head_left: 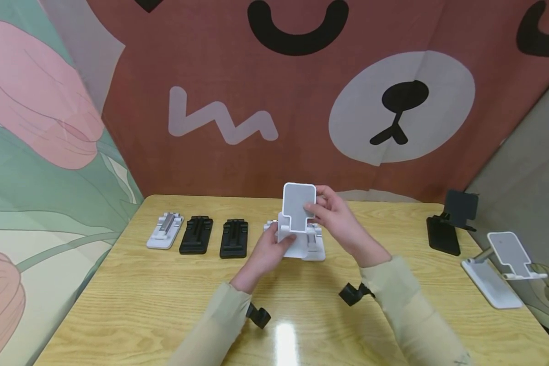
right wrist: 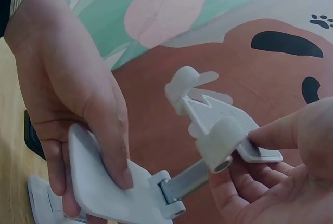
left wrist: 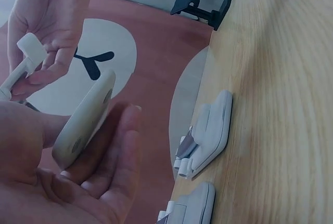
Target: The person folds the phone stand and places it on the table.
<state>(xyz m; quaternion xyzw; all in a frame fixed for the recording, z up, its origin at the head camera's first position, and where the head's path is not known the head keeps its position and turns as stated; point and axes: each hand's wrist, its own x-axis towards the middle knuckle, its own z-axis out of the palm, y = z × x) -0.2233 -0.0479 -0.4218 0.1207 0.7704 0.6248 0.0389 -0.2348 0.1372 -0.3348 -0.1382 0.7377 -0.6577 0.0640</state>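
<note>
A white phone stand (head_left: 295, 197) with a grey pad is held unfolded above the table, in the middle of the head view. My left hand (head_left: 269, 250) grips its flat base (right wrist: 106, 180), thumb across the face. On the other side, my right hand (head_left: 337, 217) pinches the padded upper plate (right wrist: 255, 154) between thumb and fingers. A metal arm (right wrist: 187, 180) joins base and plate, as the right wrist view shows. Behind the held stand, folded white stands (left wrist: 210, 130) lie on the table, partly hidden in the head view.
To the left on the wooden table (head_left: 132, 305) lie a folded white stand (head_left: 165, 231) and two folded black stands (head_left: 195, 235). At the right, an unfolded black stand (head_left: 444, 236) and an unfolded white stand (head_left: 491, 287) stand near the edge. A printed cloth (head_left: 302, 101) hangs behind.
</note>
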